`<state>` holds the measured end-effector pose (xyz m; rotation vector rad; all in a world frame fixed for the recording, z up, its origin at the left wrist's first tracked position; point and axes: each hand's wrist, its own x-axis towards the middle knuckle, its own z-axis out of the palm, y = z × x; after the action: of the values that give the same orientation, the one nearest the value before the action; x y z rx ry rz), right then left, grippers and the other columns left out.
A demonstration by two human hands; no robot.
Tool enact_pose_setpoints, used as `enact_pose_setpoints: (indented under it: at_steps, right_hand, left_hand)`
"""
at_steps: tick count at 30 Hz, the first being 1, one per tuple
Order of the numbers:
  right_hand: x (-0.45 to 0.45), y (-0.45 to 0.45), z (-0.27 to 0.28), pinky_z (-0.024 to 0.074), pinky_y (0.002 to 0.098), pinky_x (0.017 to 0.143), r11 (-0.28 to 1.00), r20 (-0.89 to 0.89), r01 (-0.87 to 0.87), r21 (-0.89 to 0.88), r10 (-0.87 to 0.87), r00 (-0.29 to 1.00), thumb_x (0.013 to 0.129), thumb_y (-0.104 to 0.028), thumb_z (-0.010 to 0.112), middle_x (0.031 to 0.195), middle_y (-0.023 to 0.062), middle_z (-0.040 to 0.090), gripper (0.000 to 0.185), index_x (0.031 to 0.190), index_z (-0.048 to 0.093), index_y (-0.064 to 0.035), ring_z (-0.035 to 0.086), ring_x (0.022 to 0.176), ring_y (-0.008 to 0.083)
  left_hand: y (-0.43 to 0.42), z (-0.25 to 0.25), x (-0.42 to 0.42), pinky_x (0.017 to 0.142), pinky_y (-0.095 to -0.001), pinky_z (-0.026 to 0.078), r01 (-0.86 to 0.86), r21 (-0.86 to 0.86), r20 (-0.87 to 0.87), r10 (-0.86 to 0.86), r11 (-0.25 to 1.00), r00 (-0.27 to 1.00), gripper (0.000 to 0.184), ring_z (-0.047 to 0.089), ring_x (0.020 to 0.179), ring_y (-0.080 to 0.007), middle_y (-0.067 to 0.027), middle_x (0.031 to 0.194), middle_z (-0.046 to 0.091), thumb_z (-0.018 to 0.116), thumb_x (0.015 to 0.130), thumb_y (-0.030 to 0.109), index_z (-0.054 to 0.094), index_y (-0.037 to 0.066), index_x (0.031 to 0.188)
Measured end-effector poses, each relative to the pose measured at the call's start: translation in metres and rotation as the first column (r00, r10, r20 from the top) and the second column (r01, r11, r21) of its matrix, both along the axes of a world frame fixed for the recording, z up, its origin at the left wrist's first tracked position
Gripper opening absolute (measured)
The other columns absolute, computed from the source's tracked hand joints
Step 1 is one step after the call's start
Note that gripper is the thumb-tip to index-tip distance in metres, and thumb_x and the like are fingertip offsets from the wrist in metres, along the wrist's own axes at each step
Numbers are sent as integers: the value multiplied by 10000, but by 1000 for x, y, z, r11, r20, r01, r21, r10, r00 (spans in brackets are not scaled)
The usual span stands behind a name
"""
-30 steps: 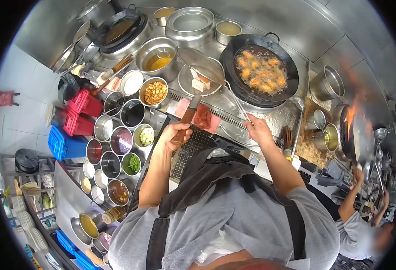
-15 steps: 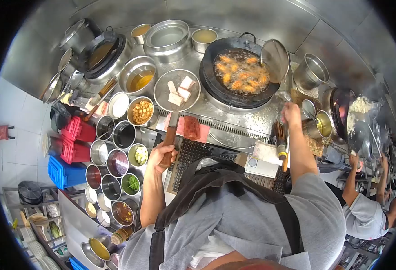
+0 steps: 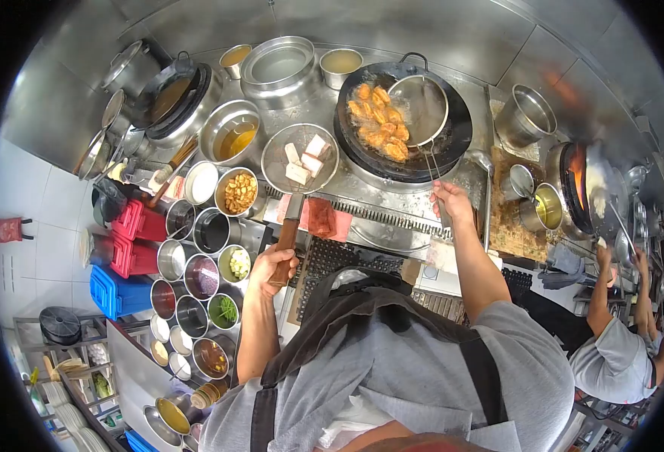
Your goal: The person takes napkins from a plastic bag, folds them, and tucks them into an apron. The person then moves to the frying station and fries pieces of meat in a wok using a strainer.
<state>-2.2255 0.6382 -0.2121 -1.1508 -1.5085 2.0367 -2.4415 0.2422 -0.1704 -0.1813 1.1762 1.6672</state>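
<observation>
My left hand [image 3: 274, 265] is wrapped round the brown wooden handle of a round strainer [image 3: 272, 167], which holds several pale blocks [image 3: 296, 173] above the steel counter. With my right hand [image 3: 452, 202] I grip the thin handle of a wire skimmer [image 3: 428, 113]. The skimmer's round mesh lies inside the black wok [image 3: 460, 135], on the right of several golden-brown fried pieces [image 3: 381, 124]. A dark red piece of meat [image 3: 321, 218] rests on pink sheets between my hands.
Pots and bowls of ingredients [image 3: 211, 231] stand on the left, with red bins [image 3: 137, 255] and a blue bin [image 3: 123, 291] beyond. At right, a person [image 3: 622, 354] works at another wok [image 3: 573, 188] with flames. A tall pot [image 3: 526, 114] stands between the woks.
The skimmer has moved from over the blocks to the wok's right rim, then left into the wok beside the fried pieces. The fried pieces are now gathered at the wok's left.
</observation>
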Motion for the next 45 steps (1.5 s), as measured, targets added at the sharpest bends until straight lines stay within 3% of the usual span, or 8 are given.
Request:
enact_pose_setpoints:
  at_steps: [23,27,29,31,33,37,41,45]
  right_hand:
    - [10,-30,68,439,309,401,754,453,-330,569,48,890,870,-64,504,674,86,630,373,1234,549,4,537,400,152]
    - [29,-2,50,451,324,421,705,455,-225,673,-154,877,880,-89,494,684,112,637,351,1217,561,-16,555,413,164]
    - [39,13,36,510,374,573,496,436,-224,839,-367,822,820,-95,505,712,187,635,341,1137,610,-26,633,540,249]
    - [36,19,32,500,375,530,578,490,-216,787,-371,789,834,-79,495,703,179,637,332,1137,602,0,642,550,225]
    - [22,29,24,486,385,481,860,461,-22,509,-251,851,847,-51,489,670,154,625,279,1087,596,42,626,530,224]
    - [-25,49,-8,438,352,397,982,82,175,77,-181,980,852,-28,528,633,130,593,192,1013,552,73,538,434,222]
    - [-48,75,-10,426,339,386,991,-25,137,1,-137,990,854,-32,540,638,135,591,202,1023,540,78,527,422,217]
    - [-30,90,15,430,334,397,985,64,84,154,-95,993,865,-25,511,632,119,592,174,1017,545,52,531,418,205]
  left_hand:
    - [-6,0,-11,470,-278,454,36,24,-38,-35,999,999,291,557,621,-177,-76,767,532,594,801,16,481,-27,1065]
    - [-10,0,-11,455,-270,434,38,-20,-58,-39,999,998,279,536,618,-167,-46,761,508,619,778,45,518,-7,1033]
    - [-12,-1,-12,454,-276,436,50,-16,-65,-51,999,997,274,544,618,-175,-50,773,512,620,777,39,521,-13,1026]
    - [-12,-2,-11,452,-282,436,43,-19,-61,-44,999,997,277,550,621,-183,-53,782,514,622,777,36,521,-20,1028]
    - [-11,-5,-12,454,-282,438,25,7,-43,-24,1000,999,279,550,619,-186,-56,782,516,622,777,34,523,-24,1031]
    - [-1,3,-7,469,-272,445,21,-31,-88,-24,999,996,227,540,605,-168,-72,729,526,602,787,38,499,-1,986]
    - [8,8,0,469,-274,451,7,-24,-59,-8,1000,998,231,544,609,-171,-68,747,528,611,781,31,508,0,985]
    - [18,15,12,427,-259,436,-41,-49,-68,37,998,997,278,543,603,-170,-46,758,522,612,775,40,528,-13,1035]
